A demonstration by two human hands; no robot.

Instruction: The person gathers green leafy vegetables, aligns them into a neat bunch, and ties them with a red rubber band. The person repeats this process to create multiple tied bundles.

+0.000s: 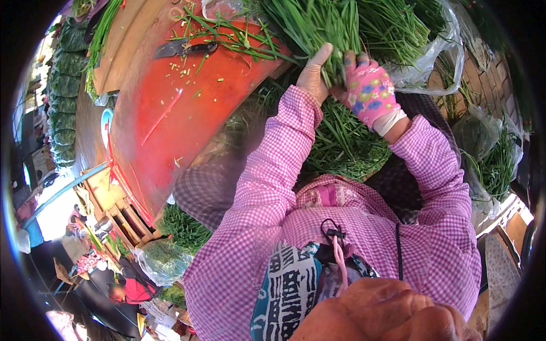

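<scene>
My left hand [314, 77] is closed around the lower end of a bunch of green chives [313, 28], with its thumb lying up along the stalks. On the other side of the same bunch is my right hand [369, 91], in a pink flowered glove with bare fingertips, its fingers curled against the stalks. The long leaves fan out away from me. Below my hands, more loose chives [347, 145] lie in a heap on my lap. Another pile of chives [392, 31] rests in a clear plastic bag [449, 51] just beyond the glove.
At my left stands a red tabletop [176, 125] with a dark-handled knife [187, 48], scattered stem bits and a thin pink stick [162, 116]. A plastic bag of greens [495, 153] lies at the right. Further off at the lower left, a person in red [136, 284] is among goods.
</scene>
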